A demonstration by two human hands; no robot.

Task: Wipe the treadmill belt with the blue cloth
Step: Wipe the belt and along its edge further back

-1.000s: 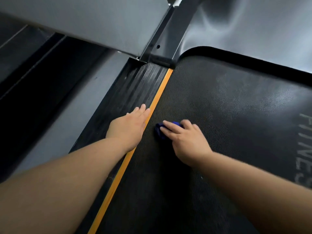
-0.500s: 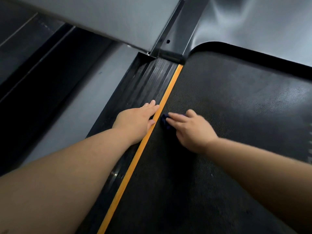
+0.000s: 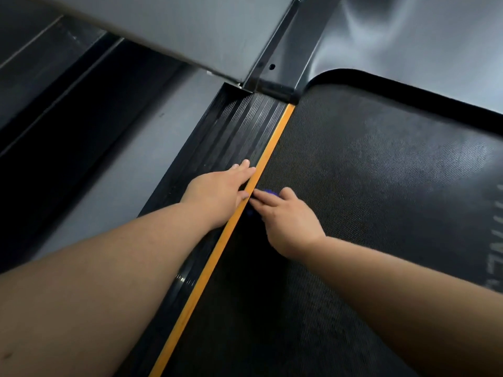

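Two bare forearms enter from the lower edge. The left hand (image 3: 220,194) lies palm down on the black ribbed plastic side rail (image 3: 231,131), fingers straight and together, gripping nothing, thumb touching the narrow orange edge strip (image 3: 275,140). Just beside it, across the strip, the right hand (image 3: 288,221) bears down on the small bunched blue cloth (image 3: 269,192). Its index finger is extended and the remaining fingers appear curled over the cloth, though shadow obscures the hold. The cloth sits on the black textured treadmill belt (image 3: 367,172), at its left margin, mostly covered by the hand. Beyond stand a black metal upright bracket (image 3: 275,63) and the glossy grey motor cover (image 3: 422,36).
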